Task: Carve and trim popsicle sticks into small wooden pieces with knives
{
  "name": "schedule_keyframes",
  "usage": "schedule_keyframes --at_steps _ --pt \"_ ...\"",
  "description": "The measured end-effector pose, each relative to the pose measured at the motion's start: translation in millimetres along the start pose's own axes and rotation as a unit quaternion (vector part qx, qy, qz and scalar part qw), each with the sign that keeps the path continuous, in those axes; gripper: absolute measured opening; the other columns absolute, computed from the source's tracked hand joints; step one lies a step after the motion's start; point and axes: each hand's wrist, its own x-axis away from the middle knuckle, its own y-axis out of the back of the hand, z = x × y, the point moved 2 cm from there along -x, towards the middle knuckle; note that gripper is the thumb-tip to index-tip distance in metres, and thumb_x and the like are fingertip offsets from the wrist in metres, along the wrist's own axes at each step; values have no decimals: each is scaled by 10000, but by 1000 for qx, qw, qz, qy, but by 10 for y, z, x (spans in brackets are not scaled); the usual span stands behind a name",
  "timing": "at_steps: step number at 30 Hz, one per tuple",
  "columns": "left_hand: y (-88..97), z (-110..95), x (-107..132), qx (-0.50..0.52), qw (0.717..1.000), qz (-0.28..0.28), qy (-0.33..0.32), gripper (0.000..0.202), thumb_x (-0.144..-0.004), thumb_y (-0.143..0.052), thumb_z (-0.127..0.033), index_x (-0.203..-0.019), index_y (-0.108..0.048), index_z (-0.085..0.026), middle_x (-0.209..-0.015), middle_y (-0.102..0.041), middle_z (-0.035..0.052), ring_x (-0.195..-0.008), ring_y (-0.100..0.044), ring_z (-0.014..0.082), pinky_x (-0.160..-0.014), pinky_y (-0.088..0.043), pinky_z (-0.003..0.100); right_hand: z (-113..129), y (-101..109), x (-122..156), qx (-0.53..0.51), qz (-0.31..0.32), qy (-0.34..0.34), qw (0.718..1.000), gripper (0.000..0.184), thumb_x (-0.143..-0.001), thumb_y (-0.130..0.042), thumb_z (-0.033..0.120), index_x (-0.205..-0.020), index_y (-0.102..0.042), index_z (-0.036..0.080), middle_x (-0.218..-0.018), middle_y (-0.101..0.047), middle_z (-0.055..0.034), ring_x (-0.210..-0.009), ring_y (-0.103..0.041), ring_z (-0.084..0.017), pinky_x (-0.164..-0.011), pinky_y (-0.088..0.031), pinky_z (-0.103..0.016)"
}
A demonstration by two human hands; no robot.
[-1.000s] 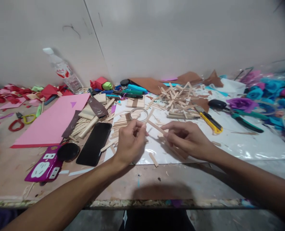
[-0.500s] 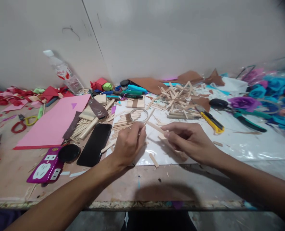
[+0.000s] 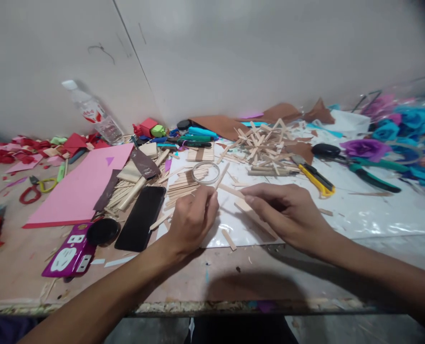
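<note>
My left hand [image 3: 192, 220] is curled closed over the white sheet [image 3: 359, 210], its fingertips pinching the near end of a thin wooden stick [image 3: 220, 176] that slants up past a clear tape ring [image 3: 205, 172]. My right hand [image 3: 287, 210] is also closed, with its fingertips on another flat wooden stick [image 3: 234, 191] lying between both hands. A longer stick piece [image 3: 255, 217] passes under the right palm. A short loose stick [image 3: 228, 239] lies on the sheet just below my hands.
A heap of cut sticks [image 3: 266, 143] sits behind, with a yellow utility knife [image 3: 314, 179] and green pliers [image 3: 370, 174] to the right. A black phone [image 3: 140, 217], purple power strip [image 3: 70, 251], pink paper [image 3: 83, 184], scissors [image 3: 36, 188] and a bottle [image 3: 90, 112] lie left. Paper flowers [image 3: 395, 129] crowd the far right.
Both hands have dropped slightly toward the sheet and drawn a little closer together. The left fingers have closed tighter on the stick.
</note>
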Motion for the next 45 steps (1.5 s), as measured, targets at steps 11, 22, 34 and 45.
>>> schedule_keyframes --at_steps 11,22,34,45 --pt "-36 -97 -45 209 964 3 167 119 -1021 -605 -292 -944 -634 -207 -808 -727 5 -650 -667 124 -630 -519 255 -105 -110 19 20 -31 37 999 234 -1016 -565 244 -1150 -749 188 -699 -687 28 -552 -541 -104 -567 -419 -241" --pt "-50 -44 -59 218 966 16 137 142 -1010 -633 -258 -967 -743 -177 -749 -726 -3 -615 -651 103 -629 -516 235 -102 -126 26 -6 -7 20 1000 208 -1046 -546 264 -1144 -702 168 -575 -495 85 -497 -399 -82 -531 -333 -230" --pt "41 -249 12 55 992 -28 -110 190 -959 -625 -80 -1135 -679 -126 -921 -765 97 -820 -724 185 -760 -559 290 -13 -197 63 44 19 47 998 220 -1085 -451 257 -978 -627 181 -736 -613 16 -602 -535 -108 -619 -391 -250" --pt "46 -261 -57 52 998 -22 -25 144 -972 -644 -106 -1106 -689 -129 -902 -770 49 -720 -710 117 -705 -539 225 -20 -154 40 -13 5 1 1000 247 -1084 -486 303 -949 -658 188 -631 -549 60 -537 -467 -78 -575 -372 -228"
